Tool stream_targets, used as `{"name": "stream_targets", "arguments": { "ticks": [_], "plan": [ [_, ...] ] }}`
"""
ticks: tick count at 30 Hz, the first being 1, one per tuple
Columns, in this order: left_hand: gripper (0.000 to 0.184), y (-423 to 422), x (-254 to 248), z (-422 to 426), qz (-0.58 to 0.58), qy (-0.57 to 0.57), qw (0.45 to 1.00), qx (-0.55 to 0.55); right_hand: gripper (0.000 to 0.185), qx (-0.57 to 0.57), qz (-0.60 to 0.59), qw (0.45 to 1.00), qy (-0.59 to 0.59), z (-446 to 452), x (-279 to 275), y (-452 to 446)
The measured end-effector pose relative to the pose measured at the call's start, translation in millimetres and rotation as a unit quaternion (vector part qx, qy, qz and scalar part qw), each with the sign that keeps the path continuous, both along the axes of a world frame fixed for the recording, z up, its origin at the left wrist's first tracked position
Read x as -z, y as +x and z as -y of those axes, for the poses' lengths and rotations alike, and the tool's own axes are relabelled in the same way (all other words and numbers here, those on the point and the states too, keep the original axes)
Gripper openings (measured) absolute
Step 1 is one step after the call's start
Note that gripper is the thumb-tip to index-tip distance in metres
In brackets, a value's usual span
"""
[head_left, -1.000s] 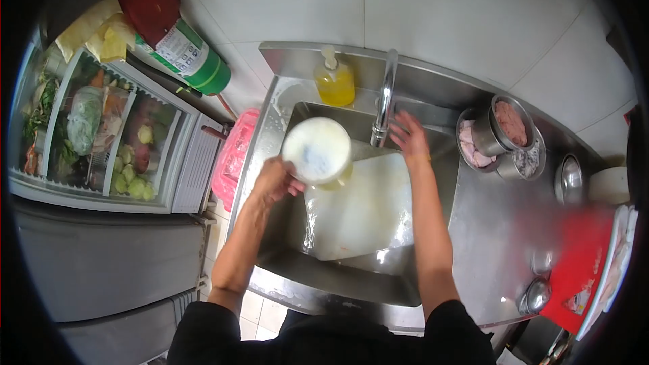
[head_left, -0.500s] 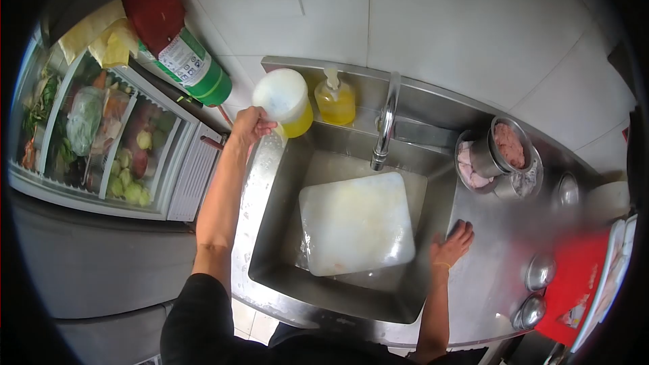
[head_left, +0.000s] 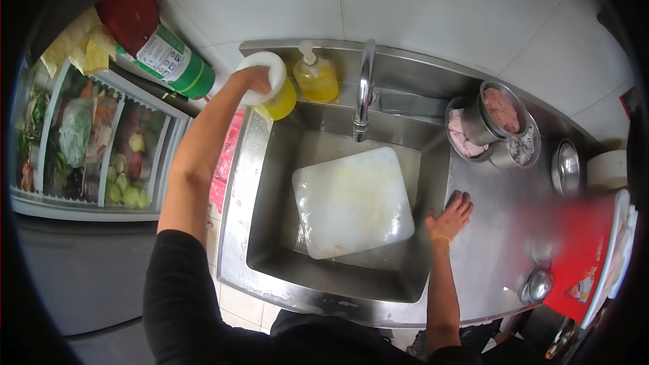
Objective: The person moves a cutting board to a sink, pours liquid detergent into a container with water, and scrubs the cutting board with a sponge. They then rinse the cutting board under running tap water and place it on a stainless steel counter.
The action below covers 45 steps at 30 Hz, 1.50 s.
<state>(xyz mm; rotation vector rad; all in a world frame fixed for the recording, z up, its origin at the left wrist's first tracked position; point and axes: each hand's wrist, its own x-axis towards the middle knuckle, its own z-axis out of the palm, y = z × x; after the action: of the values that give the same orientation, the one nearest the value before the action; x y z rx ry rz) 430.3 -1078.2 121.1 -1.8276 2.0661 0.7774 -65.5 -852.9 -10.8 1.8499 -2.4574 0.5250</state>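
Observation:
My left hand [head_left: 256,80] reaches into the mouth of a round white tub [head_left: 276,67] at the sink's back left corner, and its fingers are hidden inside. The tub's lower part, or something under it, looks yellow. Flat on the steel counter by the sink's right edge rests my right hand [head_left: 451,216], open, fingers a little apart. A white cutting board [head_left: 353,203], wet and stained, lies tilted in the steel sink [head_left: 338,290]. Beside the tub stands a pump bottle [head_left: 316,81] of yellow liquid.
The faucet [head_left: 364,94] hangs over the sink's back edge. Metal bowls of raw meat [head_left: 501,111] are stacked at the back right. A red box [head_left: 578,257] stands on the right. To the left is a glass-topped fridge [head_left: 88,142] of vegetables.
My left hand has gone from the tub's near rim into its opening. My right hand stays on the counter. The whole view has shifted a little.

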Motion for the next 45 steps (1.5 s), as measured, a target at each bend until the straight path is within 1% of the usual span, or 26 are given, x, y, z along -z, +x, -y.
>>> {"name": "stream_targets", "arguments": {
  "ticks": [5,7,10,11,13,14,16,17,18,19,20,22,23,25,26,29,32,33,34,36,37,40,41,42,44,45],
  "plan": [
    [0.067,41,50,28,0.167,-0.186,0.968,-0.012,0.081,0.016,-0.004,1.0,0.016,-1,2,-2],
    [0.067,13,-8,10,0.153,-0.138,0.974,-0.097,0.081,0.002,0.0,1.0,-0.002,-2,4,-4],
    [0.056,24,-30,-28,0.047,-0.445,0.886,-0.124,0.08,0.003,0.017,1.0,0.006,-1,0,-3],
    [0.044,-4,-60,-60,-0.111,-0.368,0.897,-0.219,0.08,0.01,0.016,1.0,0.012,1,0,-3],
    [0.032,-14,-47,-108,-0.372,-0.331,0.833,-0.242,0.075,0.0,0.018,1.0,-0.001,-1,2,-2],
    [0.028,-2,-8,-125,-0.449,-0.327,0.822,-0.123,0.075,0.004,0.015,1.0,0.005,-5,7,2],
    [0.03,-84,46,-172,-0.447,-0.277,0.792,-0.311,0.07,-0.088,0.023,0.98,-0.177,-4,24,15],
    [0.023,-95,113,-183,-0.35,-0.229,0.829,-0.371,0.065,-0.162,0.074,0.973,-0.148,-5,43,25],
    [0.018,-132,121,-196,-0.392,-0.109,0.841,-0.356,0.06,-0.234,0.127,0.957,-0.117,-8,64,36],
    [0.022,-139,199,-213,-0.543,-0.092,0.75,-0.366,0.06,-0.234,0.127,0.957,-0.113,-9,79,46],
    [0.026,-158,243,-226,-0.546,-0.043,0.676,-0.493,0.066,-0.157,0.12,0.979,-0.049,-8,93,55],
    [0.036,-178,293,-254,-0.257,-0.17,0.882,-0.358,0.072,-0.082,0.112,0.99,0.022,-10,128,57],
    [0.036,-194,301,-265,-0.255,-0.167,0.881,-0.361,0.077,0.004,0.182,0.976,0.115,-13,149,52],
    [0.046,-224,308,-282,0.026,-0.385,0.906,-0.173,0.096,0.12,0.261,0.923,0.257,-15,174,43],
    [0.046,-224,309,-290,0.031,-0.376,0.909,-0.175,0.096,0.119,0.261,0.92,0.268,-16,180,40],
    [0.046,-206,314,-287,-0.115,-0.327,0.925,0.155,0.09,0.109,0.251,0.93,0.246,-11,165,43],
    [0.046,-151,371,-244,-0.085,-0.33,0.94,0.0,0.086,0.085,0.193,0.953,0.218,-14,167,46],
    [0.045,-159,433,-246,-0.134,-0.435,0.854,-0.253,0.086,0.086,0.195,0.952,0.22,-15,170,46],
    [0.045,-186,409,-254,-0.133,-0.434,0.856,-0.249,0.086,0.094,0.186,0.95,0.231,-15,174,48],
    [0.042,-242,322,-275,0.0,-0.347,0.937,0.034,0.087,0.1,0.177,0.949,0.24,-15,176,50],
    [0.042,-230,325,-270,-0.002,-0.349,0.937,0.033,0.087,0.101,0.187,0.951,0.226,-17,175,50],
    [0.035,-154,373,-217,-0.27,-0.241,0.929,0.074,0.09,0.106,0.193,0.956,0.193,-15,181,49],
    [0.03,-144,452,-201,-0.139,-0.314,0.921,-0.181,0.091,0.107,0.195,0.958,0.183,-20,185,50],
    [0.03,-162,440,-206,-0.14,-0.311,0.923,-0.177,0.091,0.113,0.195,0.957,0.184,-22,185,50],
    [0.028,-234,373,-224,-0.046,-0.481,0.875,0.024,0.094,0.111,0.192,0.947,0.234,-15,180,51],
    [0.029,-258,349,-237,-0.098,-0.355,0.92,0.137,0.094,0.108,0.192,0.948,0.23,-14,183,50]
  ]
}}
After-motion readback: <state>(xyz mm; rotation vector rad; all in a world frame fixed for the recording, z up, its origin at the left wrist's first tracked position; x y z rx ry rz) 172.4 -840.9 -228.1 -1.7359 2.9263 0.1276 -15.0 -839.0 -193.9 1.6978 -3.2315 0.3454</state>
